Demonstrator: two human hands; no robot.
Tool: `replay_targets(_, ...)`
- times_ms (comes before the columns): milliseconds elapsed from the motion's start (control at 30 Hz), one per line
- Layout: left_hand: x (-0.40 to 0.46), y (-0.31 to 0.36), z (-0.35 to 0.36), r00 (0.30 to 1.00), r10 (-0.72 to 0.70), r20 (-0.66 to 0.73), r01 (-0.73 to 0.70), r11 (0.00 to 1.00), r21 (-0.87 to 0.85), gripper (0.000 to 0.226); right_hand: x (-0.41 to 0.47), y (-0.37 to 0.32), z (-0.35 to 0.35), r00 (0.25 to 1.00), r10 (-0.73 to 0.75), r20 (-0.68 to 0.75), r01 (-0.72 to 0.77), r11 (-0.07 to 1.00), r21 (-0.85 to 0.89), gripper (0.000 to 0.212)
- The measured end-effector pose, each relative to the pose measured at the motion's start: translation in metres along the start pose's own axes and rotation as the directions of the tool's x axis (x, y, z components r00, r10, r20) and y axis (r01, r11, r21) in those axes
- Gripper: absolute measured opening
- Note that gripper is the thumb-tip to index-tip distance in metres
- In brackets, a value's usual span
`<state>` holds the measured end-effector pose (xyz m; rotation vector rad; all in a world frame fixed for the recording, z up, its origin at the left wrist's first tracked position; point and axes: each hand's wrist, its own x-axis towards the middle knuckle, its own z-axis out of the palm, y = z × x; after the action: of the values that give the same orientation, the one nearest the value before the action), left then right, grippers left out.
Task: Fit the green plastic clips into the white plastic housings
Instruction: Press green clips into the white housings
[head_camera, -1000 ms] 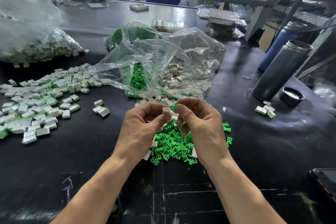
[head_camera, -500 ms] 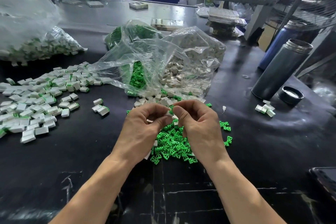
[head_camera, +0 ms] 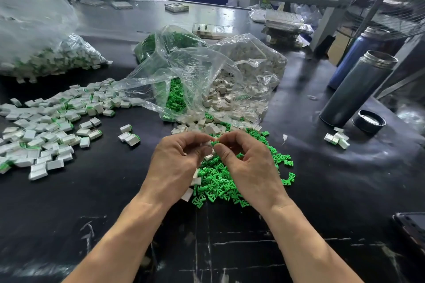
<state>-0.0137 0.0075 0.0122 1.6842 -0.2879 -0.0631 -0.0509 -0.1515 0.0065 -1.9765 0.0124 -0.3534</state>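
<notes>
The right hand (head_camera: 248, 165) now presses a pinched green clip (head_camera: 215, 143) into the white housing (head_camera: 208, 145) pinched by the left hand (head_camera: 177, 163); insertion is underway.

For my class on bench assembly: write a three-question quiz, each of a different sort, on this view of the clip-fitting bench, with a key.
1. True or false: the right hand pinches a green clip at its fingertips.
2. Multiple choice. The pile of finished housings lies: A) to the person's left; B) to the person's right; C) inside the dark flask.
3. Fill in: the flask's cap lies on the ____ beside it.

Key
1. True; the left hand meets it, holding a white housing.
2. A.
3. Table.
</notes>
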Motion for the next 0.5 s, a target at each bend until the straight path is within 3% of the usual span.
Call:
replay_targets(267, 0.0015, -0.0029, 0.0010, 0.995, 0.090, -0.031, -0.082, 0.979, 0.186, 0.031, 0.0014, 0.0024, 0.0024, 0.995, 0.101, -0.021, -0.096, 0.984, 0.148, 0.008)
replay_targets(500, 0.0048, -0.0081, -0.0008, 0.972, 0.235, 0.014, -0.222, 0.894, 0.389, 0.024, 0.0020, 0.0027, -0.0014, 0.989, 0.145, 0.006, -0.144, 0.973, 0.182, 0.010)
